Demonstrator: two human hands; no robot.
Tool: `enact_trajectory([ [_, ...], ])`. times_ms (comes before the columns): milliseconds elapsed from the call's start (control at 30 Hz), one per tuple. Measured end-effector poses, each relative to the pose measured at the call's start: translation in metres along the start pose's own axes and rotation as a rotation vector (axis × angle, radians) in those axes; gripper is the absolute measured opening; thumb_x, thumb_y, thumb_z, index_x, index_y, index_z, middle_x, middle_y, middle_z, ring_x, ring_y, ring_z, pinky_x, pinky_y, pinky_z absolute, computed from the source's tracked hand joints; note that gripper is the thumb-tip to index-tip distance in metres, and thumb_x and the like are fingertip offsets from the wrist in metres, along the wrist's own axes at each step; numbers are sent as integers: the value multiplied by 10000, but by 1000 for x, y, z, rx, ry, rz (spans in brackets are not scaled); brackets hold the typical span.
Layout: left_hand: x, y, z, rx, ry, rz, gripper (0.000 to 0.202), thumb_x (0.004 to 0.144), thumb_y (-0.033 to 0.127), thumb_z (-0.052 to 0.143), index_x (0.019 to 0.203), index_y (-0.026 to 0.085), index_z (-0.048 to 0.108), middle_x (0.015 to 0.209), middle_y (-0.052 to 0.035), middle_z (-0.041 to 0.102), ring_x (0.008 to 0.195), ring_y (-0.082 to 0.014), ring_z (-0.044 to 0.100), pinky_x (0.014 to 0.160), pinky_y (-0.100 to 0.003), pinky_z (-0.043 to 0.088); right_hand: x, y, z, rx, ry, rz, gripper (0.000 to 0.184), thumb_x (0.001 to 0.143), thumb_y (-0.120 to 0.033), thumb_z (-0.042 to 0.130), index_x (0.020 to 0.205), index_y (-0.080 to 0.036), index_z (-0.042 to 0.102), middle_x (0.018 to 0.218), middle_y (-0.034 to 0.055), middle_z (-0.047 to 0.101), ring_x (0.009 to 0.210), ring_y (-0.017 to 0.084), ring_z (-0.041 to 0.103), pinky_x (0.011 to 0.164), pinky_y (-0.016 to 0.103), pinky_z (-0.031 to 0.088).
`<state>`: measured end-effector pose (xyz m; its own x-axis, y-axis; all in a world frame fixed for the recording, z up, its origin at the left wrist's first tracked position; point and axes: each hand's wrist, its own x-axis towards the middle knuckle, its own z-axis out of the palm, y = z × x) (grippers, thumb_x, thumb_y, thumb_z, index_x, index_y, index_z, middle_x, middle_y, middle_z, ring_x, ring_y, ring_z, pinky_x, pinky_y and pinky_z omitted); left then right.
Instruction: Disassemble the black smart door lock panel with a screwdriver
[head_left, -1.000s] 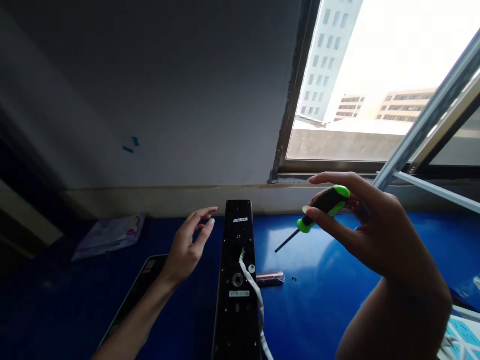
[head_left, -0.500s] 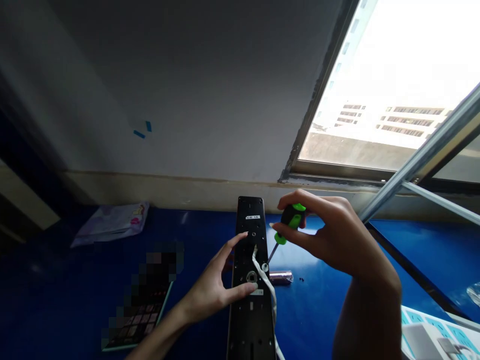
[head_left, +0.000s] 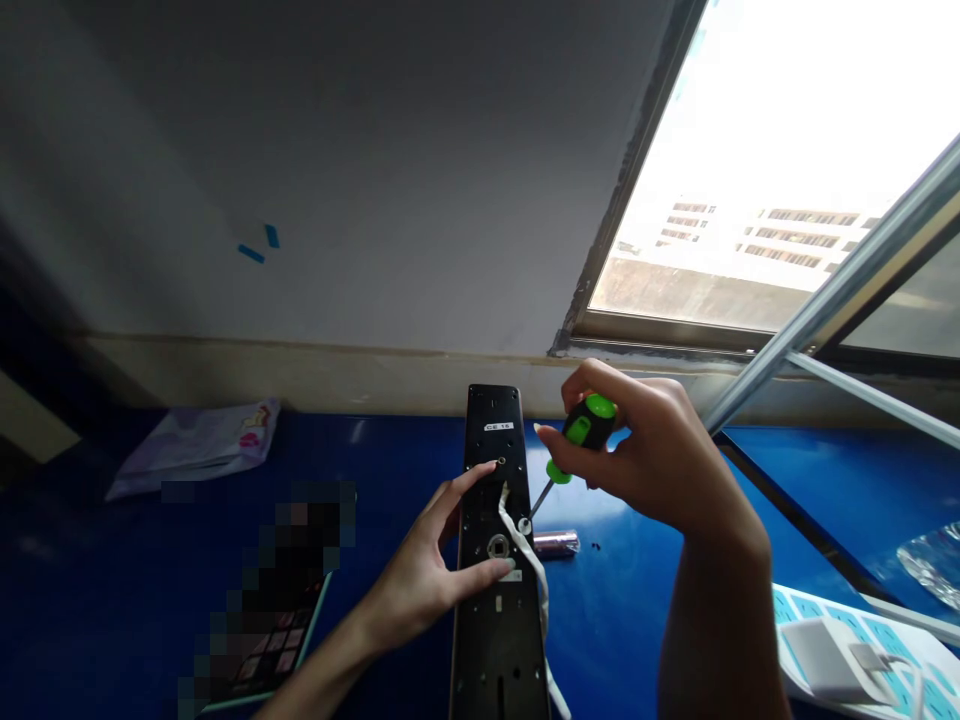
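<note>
We see the right hand wrapped around the green-and-black screwdriver; its tip is at the white disc by the right edge of the black panel, contact too small to confirm. Left hand spread wide, thumb and index on the panel, other fingers mostly hidden. Panel mid-scene on the blue surface, near end cut off. Pixelation masks much of the dark device at near left.

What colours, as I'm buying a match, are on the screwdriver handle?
Screwdriver handle: black and bright green, seen in the head view.
</note>
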<state>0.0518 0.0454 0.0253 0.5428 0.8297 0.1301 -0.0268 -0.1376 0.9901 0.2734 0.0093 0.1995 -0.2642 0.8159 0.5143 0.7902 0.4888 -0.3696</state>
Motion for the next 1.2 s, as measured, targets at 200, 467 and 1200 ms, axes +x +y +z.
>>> enact_trajectory([
  [200, 8, -5, -4, -11, 34, 34, 863, 796, 368, 904, 1555, 375, 495, 1542, -77, 607, 1390, -328, 618, 1226, -512, 453, 4, -1, 6, -29, 2, -20, 203, 929, -239, 716, 881, -218, 519, 697, -40, 661, 578, 95, 593, 514, 204, 404],
  [467, 16, -8, -13, 5, 90, 37, 814, 810, 381, 884, 1534, 319, 518, 1526, -81, 634, 1366, -313, 643, 1219, -506, 468, 9, 8, 10, -66, 65, -67, 133, 940, -228, 691, 890, -202, 570, 731, -28, 666, 608, 96, 570, 546, 210, 420],
  [1200, 14, -5, -10, 140, 128, 101, 488, 879, 412, 797, 1342, 297, 691, 1444, -83, 657, 1281, -302, 672, 1104, -440, 554, 12, 12, 14, -71, 127, -94, 152, 931, -233, 689, 844, -200, 568, 686, -37, 608, 588, 91, 504, 535, 216, 372],
])
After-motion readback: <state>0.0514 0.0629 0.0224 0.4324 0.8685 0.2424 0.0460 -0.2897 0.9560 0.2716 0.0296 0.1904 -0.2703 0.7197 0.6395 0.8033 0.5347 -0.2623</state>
